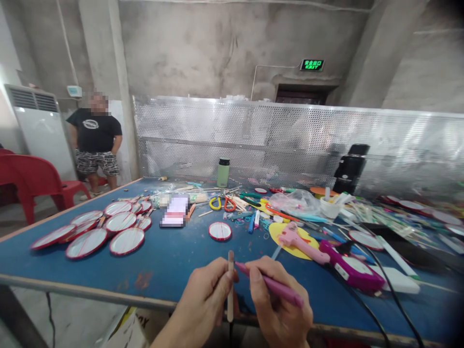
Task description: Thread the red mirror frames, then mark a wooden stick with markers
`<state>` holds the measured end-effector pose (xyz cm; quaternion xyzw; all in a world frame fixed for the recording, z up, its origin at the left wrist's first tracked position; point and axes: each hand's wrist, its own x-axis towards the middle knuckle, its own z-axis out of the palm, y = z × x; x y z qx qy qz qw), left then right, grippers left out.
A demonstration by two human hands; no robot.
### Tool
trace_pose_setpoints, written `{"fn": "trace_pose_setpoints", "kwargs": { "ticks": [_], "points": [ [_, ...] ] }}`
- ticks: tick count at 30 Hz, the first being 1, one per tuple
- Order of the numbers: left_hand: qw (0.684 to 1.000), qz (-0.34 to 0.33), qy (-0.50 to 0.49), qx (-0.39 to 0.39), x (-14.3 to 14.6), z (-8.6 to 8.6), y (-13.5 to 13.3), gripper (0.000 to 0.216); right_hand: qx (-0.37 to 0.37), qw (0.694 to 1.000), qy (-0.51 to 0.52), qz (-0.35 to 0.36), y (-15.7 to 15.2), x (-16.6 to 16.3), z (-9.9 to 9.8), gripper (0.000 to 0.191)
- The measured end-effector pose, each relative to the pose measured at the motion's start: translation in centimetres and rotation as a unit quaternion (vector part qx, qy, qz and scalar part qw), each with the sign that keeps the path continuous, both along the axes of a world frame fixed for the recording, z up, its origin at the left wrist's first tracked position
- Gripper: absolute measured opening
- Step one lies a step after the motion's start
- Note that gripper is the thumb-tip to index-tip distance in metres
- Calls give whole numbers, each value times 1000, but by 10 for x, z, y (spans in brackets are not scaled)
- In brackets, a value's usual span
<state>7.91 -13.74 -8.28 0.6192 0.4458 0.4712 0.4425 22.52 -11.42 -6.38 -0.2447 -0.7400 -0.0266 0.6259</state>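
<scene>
My left hand (205, 302) is closed round a flat wooden craft stick (230, 285), held upright near the front edge of the blue table (166, 256). My right hand (279, 309) grips a pink pen (270, 284) whose tip touches the stick near its top. Both hands sit low in the middle of the view, close together.
Several red-rimmed round discs (108, 229) lie at the table's left, one more disc (220, 231) in the middle. Pink and purple glue guns (326, 253) with black cords lie right of my hands. Scissors (222, 203), a green bottle (223, 172), sticks and pens clutter the back. A person (96, 140) stands far left beside red chairs.
</scene>
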Motion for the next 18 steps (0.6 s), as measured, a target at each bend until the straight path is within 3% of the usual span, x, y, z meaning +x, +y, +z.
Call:
{"fn": "trace_pose_setpoints", "kwargs": {
  "ticks": [18],
  "points": [
    [1000,6,-5,-3,1,0,1,46,4,1000,-4,-3,-1,-1,-1,18]
  ]
}}
